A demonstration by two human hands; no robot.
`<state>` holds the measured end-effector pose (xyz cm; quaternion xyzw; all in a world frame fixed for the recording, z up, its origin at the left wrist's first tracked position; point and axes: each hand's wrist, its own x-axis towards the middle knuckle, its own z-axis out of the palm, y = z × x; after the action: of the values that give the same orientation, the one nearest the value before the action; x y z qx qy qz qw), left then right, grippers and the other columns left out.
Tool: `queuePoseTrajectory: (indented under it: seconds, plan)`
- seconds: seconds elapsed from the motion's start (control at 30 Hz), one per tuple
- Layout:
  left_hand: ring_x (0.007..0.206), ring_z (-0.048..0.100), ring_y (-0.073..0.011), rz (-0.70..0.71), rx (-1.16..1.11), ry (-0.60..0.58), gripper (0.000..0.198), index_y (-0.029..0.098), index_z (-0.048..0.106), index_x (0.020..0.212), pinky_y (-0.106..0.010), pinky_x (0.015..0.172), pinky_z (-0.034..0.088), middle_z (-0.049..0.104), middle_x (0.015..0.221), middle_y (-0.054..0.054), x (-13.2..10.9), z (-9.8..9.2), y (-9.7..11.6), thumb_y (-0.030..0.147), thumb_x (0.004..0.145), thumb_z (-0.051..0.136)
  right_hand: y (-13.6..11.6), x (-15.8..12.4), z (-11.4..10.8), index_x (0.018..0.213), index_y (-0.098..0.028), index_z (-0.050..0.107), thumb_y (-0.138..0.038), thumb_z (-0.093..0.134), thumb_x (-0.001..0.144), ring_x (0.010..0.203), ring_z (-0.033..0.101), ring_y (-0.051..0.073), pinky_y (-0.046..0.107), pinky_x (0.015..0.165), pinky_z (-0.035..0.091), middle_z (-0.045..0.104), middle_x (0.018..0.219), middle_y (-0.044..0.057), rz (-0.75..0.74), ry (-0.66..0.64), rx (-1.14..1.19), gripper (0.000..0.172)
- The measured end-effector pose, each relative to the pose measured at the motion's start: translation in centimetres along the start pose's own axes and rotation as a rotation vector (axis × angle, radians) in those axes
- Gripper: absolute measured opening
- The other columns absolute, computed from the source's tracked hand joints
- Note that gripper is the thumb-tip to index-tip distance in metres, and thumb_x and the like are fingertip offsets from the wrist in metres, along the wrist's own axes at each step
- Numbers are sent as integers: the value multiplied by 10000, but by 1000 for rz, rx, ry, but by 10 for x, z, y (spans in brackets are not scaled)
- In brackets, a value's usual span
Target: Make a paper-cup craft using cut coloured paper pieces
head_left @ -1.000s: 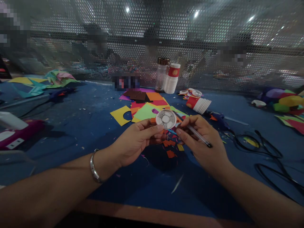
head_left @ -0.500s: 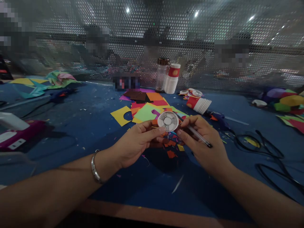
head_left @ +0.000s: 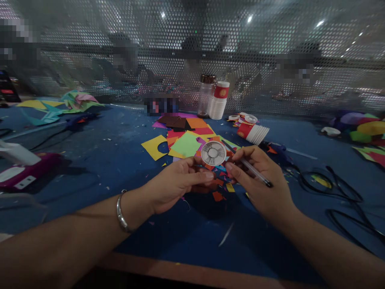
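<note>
My left hand (head_left: 180, 178) holds a small white disc (head_left: 213, 153), its fingers at the left edge and partly hidden behind it. Dark pen lines fan out on the disc around a plain centre circle, inside a white rim. The left thumb lies just below the disc. My right hand (head_left: 260, 180) is closed on a clear-barrelled pen (head_left: 252, 168) with a black end cap, its dark tip pointing up and left. The right fingertips are close to the disc's right edge; whether they touch it I cannot tell. Beneath both hands lie orange paper scraps (head_left: 217, 196).
Coloured paper sheets (head_left: 186, 143) lie beyond the disc. A clear bottle (head_left: 205, 98) and upright stacked paper cups (head_left: 219, 104) stand at the back; another cup stack (head_left: 254, 133) lies sideways. Glue guns (head_left: 278, 152) (head_left: 80, 121) with cables flank the work. A purple power strip (head_left: 28, 172) is at left.
My left thumb has slid off the disc's lower edge to just below it, and more of the disc's drawn face shows. The pen's dark tip now shows beside the disc.
</note>
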<state>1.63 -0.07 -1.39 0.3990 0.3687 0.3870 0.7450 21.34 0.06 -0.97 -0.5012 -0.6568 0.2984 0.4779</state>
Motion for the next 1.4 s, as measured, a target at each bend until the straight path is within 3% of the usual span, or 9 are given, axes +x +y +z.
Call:
queuePoseTrajectory:
  seconds: [0.3,0.47,0.6,0.77,1.17,1.4]
  plan:
    - [812,728,-165,48,-18,15,319,152,648,1021,-313,787,550,704,943,-27,2,-2,-1,292,798,827,-1,1,2,858,-230,570,-290,725,787,546,535,105,228,487,467,596,673,-37,18,-11,30,181]
    - [755,715,-161,67,42,36,318,166,648,945,-287,677,507,706,892,-27,2,-3,-1,368,785,835,-1,1,2,861,-228,559,-283,712,792,521,515,101,233,480,452,577,649,-44,20,-38,30,177]
    - [716,690,-139,97,100,61,302,183,674,1002,-262,620,462,698,876,-13,1,-2,0,361,805,818,-1,1,2,875,-233,552,-284,705,798,555,525,107,243,509,459,584,682,-39,20,-40,40,179]
    - [742,682,-138,132,102,75,314,175,686,1058,-279,665,484,708,951,-39,1,-1,1,341,820,806,-1,2,2,851,-229,557,-280,695,799,557,511,106,250,514,445,570,677,-40,-2,-48,28,156]
    - [726,680,-112,159,61,92,246,169,675,961,-252,672,500,708,896,-9,2,-1,1,303,809,814,4,1,1,892,-228,561,-303,691,831,627,545,125,282,577,501,597,750,-17,11,-63,32,162]
    - [760,703,-150,176,48,110,250,173,673,954,-280,705,508,724,873,-24,2,-4,0,318,806,814,4,1,1,892,-230,555,-292,698,827,625,566,120,282,581,510,629,810,-6,-9,-58,36,170]
